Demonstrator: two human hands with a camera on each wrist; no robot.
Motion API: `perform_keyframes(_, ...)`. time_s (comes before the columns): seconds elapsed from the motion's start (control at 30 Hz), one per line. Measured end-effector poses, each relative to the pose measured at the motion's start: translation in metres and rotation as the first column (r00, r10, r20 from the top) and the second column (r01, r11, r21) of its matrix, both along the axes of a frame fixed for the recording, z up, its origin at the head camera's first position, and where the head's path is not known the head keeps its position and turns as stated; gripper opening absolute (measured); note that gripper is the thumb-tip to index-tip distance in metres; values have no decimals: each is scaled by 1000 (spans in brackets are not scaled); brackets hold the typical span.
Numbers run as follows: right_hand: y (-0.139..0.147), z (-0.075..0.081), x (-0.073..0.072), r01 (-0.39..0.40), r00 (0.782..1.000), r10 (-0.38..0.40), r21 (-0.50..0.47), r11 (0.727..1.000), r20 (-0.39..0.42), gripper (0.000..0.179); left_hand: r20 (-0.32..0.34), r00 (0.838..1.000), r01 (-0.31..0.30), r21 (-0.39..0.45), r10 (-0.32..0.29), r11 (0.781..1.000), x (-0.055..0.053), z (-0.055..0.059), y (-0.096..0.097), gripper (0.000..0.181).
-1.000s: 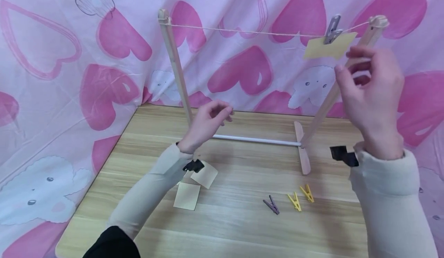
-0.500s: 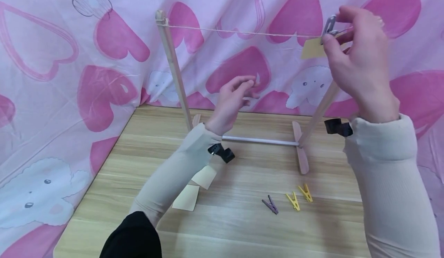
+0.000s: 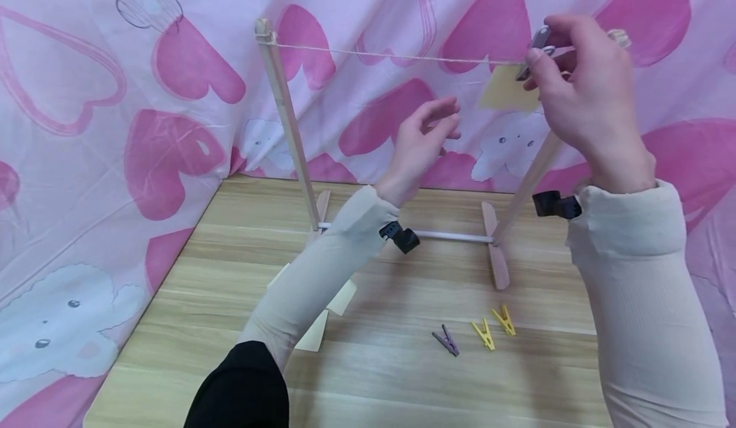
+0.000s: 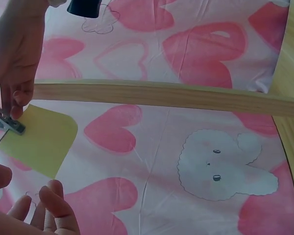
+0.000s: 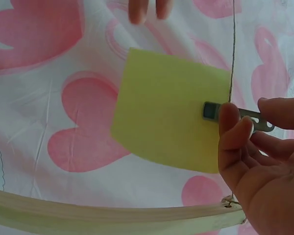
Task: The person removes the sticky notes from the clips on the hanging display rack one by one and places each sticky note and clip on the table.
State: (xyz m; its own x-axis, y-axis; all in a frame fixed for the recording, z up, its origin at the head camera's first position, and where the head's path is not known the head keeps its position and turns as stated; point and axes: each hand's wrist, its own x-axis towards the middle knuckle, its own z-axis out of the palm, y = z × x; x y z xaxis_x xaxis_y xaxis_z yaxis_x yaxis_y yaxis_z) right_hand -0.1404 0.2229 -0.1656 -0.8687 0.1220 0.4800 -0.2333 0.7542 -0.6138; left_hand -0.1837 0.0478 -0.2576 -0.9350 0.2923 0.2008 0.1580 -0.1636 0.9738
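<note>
A yellow paper note (image 3: 506, 92) hangs from the string (image 3: 379, 53) near its right end, under a silver metal clip (image 5: 210, 111). My right hand (image 3: 592, 92) pinches the clip between thumb and fingers, in the right wrist view from the side away from the paper. Left of the note, my left hand (image 3: 422, 140) is raised in the air, fingers loosely bent and holding nothing. In the left wrist view its fingertips are close to the note's lower corner; whether they touch it I cannot tell, though the head view shows a gap.
Two wooden posts, left (image 3: 284, 108) and right (image 3: 526, 188), carry the string, joined below by a white rod (image 3: 454, 236). On the table lie a purple clothespin (image 3: 447, 340), two yellow clothespins (image 3: 484, 335) and several paper notes (image 3: 313, 335), partly covered by the left sleeve.
My right hand has reached up and taken hold of the metal clip, shifting clip and note slightly left. My left hand has risen and moved right toward the note.
</note>
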Motion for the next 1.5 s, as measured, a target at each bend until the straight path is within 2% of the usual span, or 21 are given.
perform_keyframes(0.47,-4,3,4,-78,996,80,-49,996,31,35,54,996,71,29,-72,997,1,9,18,38)
perform_keyframes(0.7,-5,2,5,-85,996,86,-47,995,20,36,88,989,112,94,-120,989,3,10,22,33)
perform_keyframes(0.87,-6,1,5,-84,996,84,-49,995,3,34,99,988,112,78,-119,991,4,11,23,31)
perform_keyframes(1.0,-6,1,5,-110,994,108,-91,990,-30,31,99,988,112,65,-118,992,4,12,23,30)
perform_keyframes(1.17,-5,3,4,-118,993,116,-114,986,-22,30,102,988,105,69,-112,992,4,12,23,29)
perform_keyframes(1.3,-5,5,3,-99,995,95,-111,989,-39,25,109,988,100,80,-108,992,4,12,23,29)
perform_keyframes(1.5,-7,5,1,-50,992,43,-60,997,-117,23,122,987,95,77,-104,992,3,12,22,29)
